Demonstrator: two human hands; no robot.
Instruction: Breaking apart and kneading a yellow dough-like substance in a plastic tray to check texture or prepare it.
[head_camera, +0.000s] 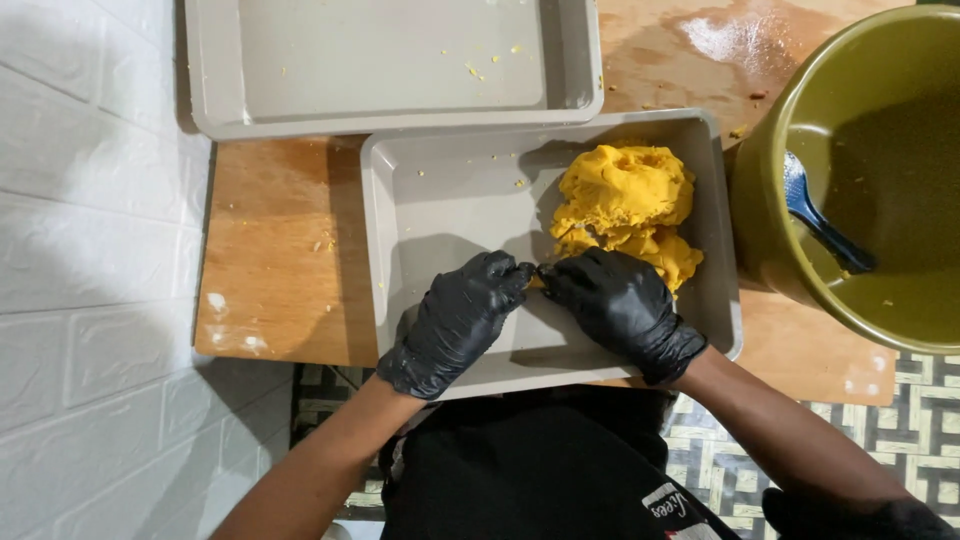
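- Left hand (462, 318) and right hand (617, 305): both in black gloves, fingertips meeting over the near part of a grey tray (400, 250). Together they pinch a small piece of dough (537, 281), mostly covered by the fingers.
- Dough mound (625, 205): yellow and soft-looking, lying in the tray just beyond the right hand, touching its knuckles.
- Second tray (400, 110): grey, well beyond both hands, holding only yellow crumbs.
- Green bowl (770, 200): to the right of the right hand, on the wooden bench (280, 250), with a blue spoon (815, 215) inside.
- Handling note: a light, even pinch with both hands, kept low over the tray, probably keeps the piece whole and crumbs contained.
- Limits of view: the piece's size and shape are hidden; the bowl is cut off at the right edge; its contents are hard to make out.
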